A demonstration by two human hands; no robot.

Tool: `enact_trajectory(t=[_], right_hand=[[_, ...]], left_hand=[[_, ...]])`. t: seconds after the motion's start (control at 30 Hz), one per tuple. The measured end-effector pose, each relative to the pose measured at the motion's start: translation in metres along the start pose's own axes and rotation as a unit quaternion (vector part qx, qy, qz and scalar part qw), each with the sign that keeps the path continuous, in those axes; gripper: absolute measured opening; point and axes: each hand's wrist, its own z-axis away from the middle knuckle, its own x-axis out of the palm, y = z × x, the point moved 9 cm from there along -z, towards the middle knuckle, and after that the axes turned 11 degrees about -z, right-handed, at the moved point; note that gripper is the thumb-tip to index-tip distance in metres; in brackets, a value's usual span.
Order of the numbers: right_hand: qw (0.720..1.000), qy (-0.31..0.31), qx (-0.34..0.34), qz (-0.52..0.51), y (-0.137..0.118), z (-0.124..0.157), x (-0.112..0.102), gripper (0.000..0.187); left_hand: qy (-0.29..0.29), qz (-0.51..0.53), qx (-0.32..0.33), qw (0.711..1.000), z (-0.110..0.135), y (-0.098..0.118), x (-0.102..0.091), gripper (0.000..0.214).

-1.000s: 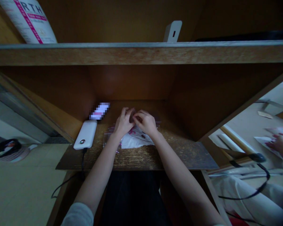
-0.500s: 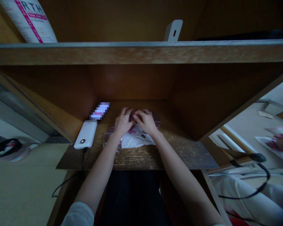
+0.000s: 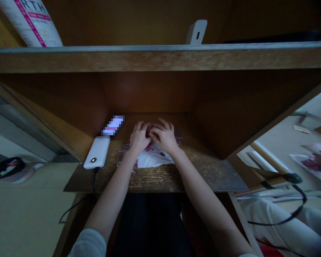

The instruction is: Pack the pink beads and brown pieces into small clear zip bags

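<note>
L hand point(image 3: 140, 138) and R hand point(image 3: 163, 137) both narrow, cupped on a small dark round obj point(image 3: 149, 130), grip partly hidden, just above a clear pink-printed plastic bag point(image 3: 155, 160) on a worn brown wood desk point(image 3: 160, 180). Keep fingertips close, wrists steady.

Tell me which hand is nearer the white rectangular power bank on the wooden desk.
Left. The left hand is just to the right of the white rectangular power bank, not touching it; the right hand is farther right, beyond the left hand.
</note>
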Motion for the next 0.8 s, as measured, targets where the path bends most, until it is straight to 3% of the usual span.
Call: enact_trajectory(t=[0.23, 0.33, 0.4, 0.6, 0.7, 0.8], right_hand=[[0.998, 0.039, -0.041, -0.036, -0.010, 0.000, -0.006, 0.017], [0.992, 0.097, -0.009, -0.083, 0.004, 0.000, -0.021, 0.020], [0.989, 0.104, 0.026, -0.099, 0.020, 0.000, -0.025, 0.018], [0.994, -0.071, 0.051, -0.070, 0.051, 0.002, 0.021, 0.017], [0.992, -0.100, 0.052, -0.056, 0.054, 0.006, 0.038, 0.017], [0.994, -0.066, 0.074, -0.038, 0.067, 0.006, 0.034, 0.017]], left_hand=[[0.033, 0.048, -0.006, 0.998, -0.001, -0.005, -0.003, 0.046], [0.061, 0.089, -0.002, 0.994, -0.003, -0.010, -0.005, 0.039], [0.079, 0.105, -0.011, 0.991, -0.004, -0.015, -0.006, 0.039], [0.103, 0.137, -0.033, 0.985, -0.004, -0.027, -0.006, 0.042], [0.109, 0.154, -0.033, 0.981, -0.004, -0.028, -0.004, 0.045], [0.108, 0.171, -0.044, 0.978, -0.003, -0.032, 0.000, 0.046]])
